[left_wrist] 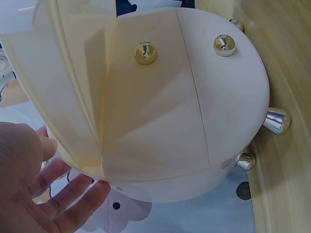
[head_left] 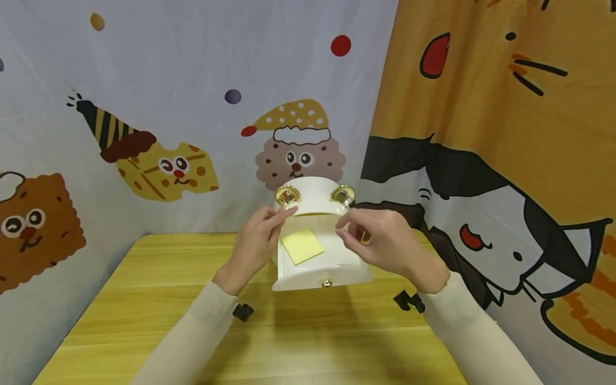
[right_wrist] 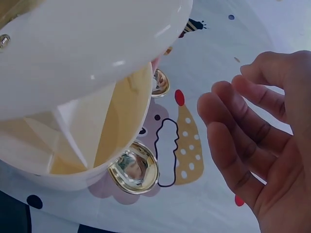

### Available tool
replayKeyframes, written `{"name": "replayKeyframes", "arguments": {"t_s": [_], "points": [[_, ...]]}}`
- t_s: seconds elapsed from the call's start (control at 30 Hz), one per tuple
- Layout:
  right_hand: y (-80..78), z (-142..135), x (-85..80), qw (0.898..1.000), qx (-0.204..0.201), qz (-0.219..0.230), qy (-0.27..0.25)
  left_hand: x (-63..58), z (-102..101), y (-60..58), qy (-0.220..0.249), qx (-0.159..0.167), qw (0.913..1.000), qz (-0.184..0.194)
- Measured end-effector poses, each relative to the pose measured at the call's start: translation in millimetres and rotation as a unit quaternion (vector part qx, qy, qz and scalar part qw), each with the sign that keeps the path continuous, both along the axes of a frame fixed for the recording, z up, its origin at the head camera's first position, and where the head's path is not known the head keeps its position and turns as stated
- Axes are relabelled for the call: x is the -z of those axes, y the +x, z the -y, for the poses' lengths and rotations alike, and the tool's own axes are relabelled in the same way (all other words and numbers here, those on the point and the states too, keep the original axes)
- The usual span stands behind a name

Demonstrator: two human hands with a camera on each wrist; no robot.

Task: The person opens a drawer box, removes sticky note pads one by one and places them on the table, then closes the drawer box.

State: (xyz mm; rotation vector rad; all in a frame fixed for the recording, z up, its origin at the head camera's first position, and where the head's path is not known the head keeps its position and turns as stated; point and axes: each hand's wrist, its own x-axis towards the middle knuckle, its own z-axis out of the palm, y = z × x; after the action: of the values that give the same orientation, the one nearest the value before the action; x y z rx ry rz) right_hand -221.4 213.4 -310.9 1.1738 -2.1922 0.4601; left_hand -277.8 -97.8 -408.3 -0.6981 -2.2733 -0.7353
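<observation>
A white rounded storage box (head_left: 313,187) with gold ear-like trims stands in the middle of the head view. Its top drawer (head_left: 341,262) is out toward me, with a small gold knob on the front. A pad of yellow sticky notes (head_left: 302,246) lies in that drawer. My left hand (head_left: 257,238) is at the drawer's left side, fingers extended; in the left wrist view its fingertips reach the box's edge. Over the drawer's right side is my right hand (head_left: 380,235). The right wrist view shows its fingers (right_wrist: 243,155) loosely bent, holding nothing.
The box stands on a wood-grain table (head_left: 192,331). Lower drawer fronts carry gold knobs (left_wrist: 224,45), and metallic feet (left_wrist: 277,120) support the box. A white divider (right_wrist: 70,136) shows inside. Behind hangs a cartoon-print curtain (head_left: 192,64).
</observation>
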Motion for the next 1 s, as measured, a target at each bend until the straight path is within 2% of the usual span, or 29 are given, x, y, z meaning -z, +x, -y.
{"name": "replayKeyframes", "arguments": {"t_s": [0.3, 0.67, 0.83, 1.0], "points": [[-17.4, 9.7, -9.7, 0.998, 0.002, 0.050, 0.036, -1.2, 0.2, 1.3, -0.007, -0.004, 0.9999, 0.009], [-34.7, 22.6, -16.5, 0.992, 0.027, 0.071, 0.104, -0.4, -0.6, 0.1, -0.007, -0.007, 1.0000, 0.003], [-41.5, 27.9, -18.6, 0.989, 0.012, 0.084, 0.123, 0.9, -0.9, 0.4, 0.002, -0.002, 0.9998, -0.019], [-48.4, 33.3, -20.6, 0.983, -0.005, 0.101, 0.150, 1.3, -0.9, -0.1, 0.004, 0.000, 0.9998, -0.020]]}}
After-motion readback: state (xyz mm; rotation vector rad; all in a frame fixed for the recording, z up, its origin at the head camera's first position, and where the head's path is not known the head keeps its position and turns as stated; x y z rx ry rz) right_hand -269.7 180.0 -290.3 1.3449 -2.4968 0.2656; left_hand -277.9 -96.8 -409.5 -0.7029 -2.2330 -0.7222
